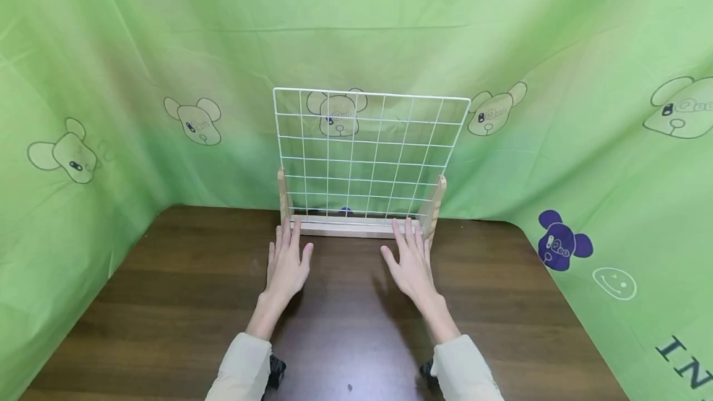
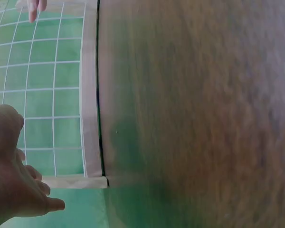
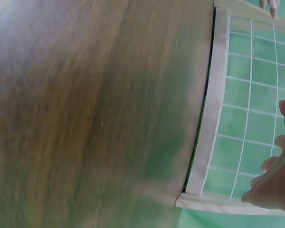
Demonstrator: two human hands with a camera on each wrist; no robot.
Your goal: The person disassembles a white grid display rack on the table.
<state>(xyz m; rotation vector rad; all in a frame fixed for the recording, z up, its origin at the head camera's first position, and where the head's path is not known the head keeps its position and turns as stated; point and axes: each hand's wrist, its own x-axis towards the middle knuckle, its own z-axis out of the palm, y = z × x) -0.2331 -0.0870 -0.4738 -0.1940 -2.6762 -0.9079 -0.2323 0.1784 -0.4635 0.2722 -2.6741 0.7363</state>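
Observation:
A white wire grid panel [image 1: 367, 153] stands upright in a pale wooden base [image 1: 348, 228] at the far edge of a dark wooden table [image 1: 167, 302]. My left hand [image 1: 286, 262] lies flat with straight fingers, its fingertips at the base's left end. My right hand [image 1: 411, 262] lies the same way, fingertips at the base's right end beside the wooden upright [image 1: 434, 206]. Neither hand holds anything. The left wrist view shows the grid [image 2: 42, 90], base rail [image 2: 90, 95] and part of my left hand [image 2: 12, 185]. The right wrist view shows the rail [image 3: 211, 118] and my right hand [image 3: 275, 185].
Green cloth with cartoon bear prints [image 1: 139, 48] hangs behind and to both sides of the table, close to the grid. A purple bear print [image 1: 559, 241] shows on the right cloth. Bare tabletop lies on either side of my arms.

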